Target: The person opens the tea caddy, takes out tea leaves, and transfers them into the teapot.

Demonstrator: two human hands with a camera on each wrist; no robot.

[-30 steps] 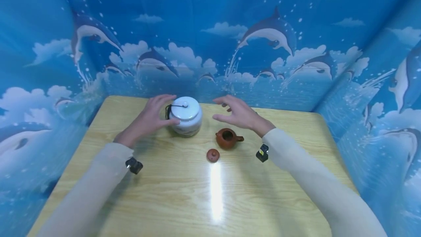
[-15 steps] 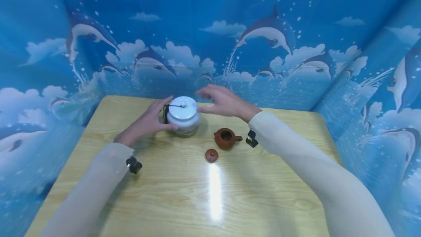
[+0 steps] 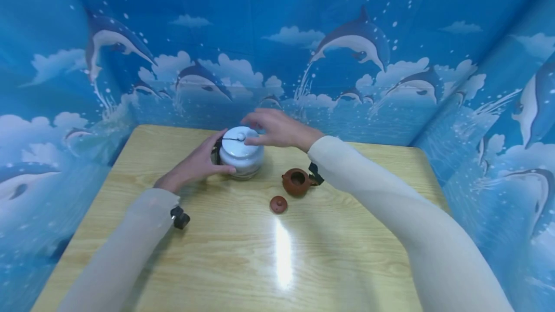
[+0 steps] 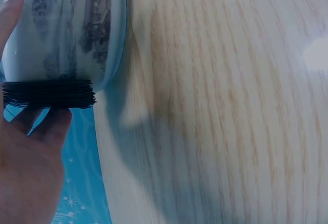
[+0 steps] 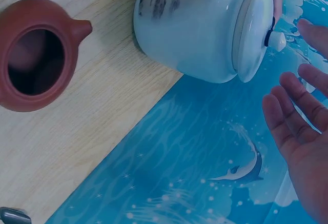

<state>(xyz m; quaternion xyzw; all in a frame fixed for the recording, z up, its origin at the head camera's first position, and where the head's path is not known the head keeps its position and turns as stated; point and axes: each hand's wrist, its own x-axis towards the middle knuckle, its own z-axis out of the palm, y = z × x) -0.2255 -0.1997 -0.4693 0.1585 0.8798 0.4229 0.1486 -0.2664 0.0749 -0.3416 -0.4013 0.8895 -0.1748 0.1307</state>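
A white lidded porcelain jar (image 3: 244, 162) with a dark printed scene stands near the back of the table. My left hand (image 3: 195, 162) grips its left side, thumb at the front and fingers behind. Beside those fingers, a black tassel (image 4: 54, 94) hangs against the jar wall in the left wrist view. Above the jar's lid (image 3: 232, 148) hovers my right hand (image 3: 282, 128), fingers apart and slightly bent. In the right wrist view, its fingertips are a short way off the lid's round knob (image 5: 277, 41), with nothing between them. A dark cord loops round the knob.
A reddish-brown clay teapot (image 3: 294, 188) sits lidless to the right of the jar, below the right wrist. Its small teapot lid (image 3: 278, 204) lies in front of it on the wooden table (image 3: 234, 254). A blue dolphin-print curtain (image 3: 277, 37) surrounds the table.
My right hand has moved left from above the teapot to over the jar's lid. The left hand has closed in on the jar's side. Teapot and its lid stay put.
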